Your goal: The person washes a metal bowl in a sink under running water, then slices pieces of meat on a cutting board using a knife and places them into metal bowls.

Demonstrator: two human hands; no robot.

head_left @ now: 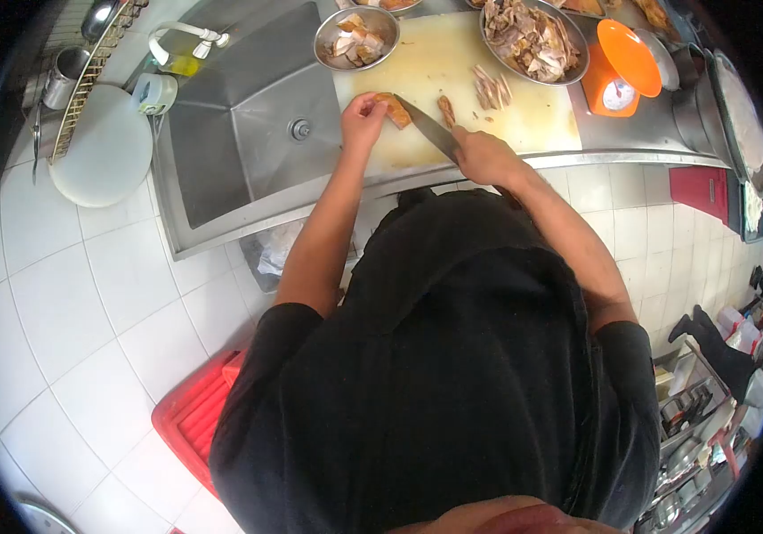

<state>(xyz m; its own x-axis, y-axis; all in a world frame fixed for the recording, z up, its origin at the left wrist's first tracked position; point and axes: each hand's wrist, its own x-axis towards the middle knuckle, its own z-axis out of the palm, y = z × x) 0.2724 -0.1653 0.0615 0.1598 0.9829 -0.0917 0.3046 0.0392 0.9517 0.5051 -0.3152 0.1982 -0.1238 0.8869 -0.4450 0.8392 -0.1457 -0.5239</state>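
Pinching a browned piece of meat (pixel 396 113) in the fingertips of the left hand (pixel 363 119), near the left edge of the cutting board (pixel 426 55), and grasping a knife (pixel 436 133) in the right hand (pixel 486 158) by the front edge, with the blade beside that piece. With a small chunk (pixel 446 110) and pale strips (pixel 491 89) nearer the right edge, and a small bowl (pixel 321 50) and a larger bowl (pixel 549 82) toward the back-left and back-right corners.
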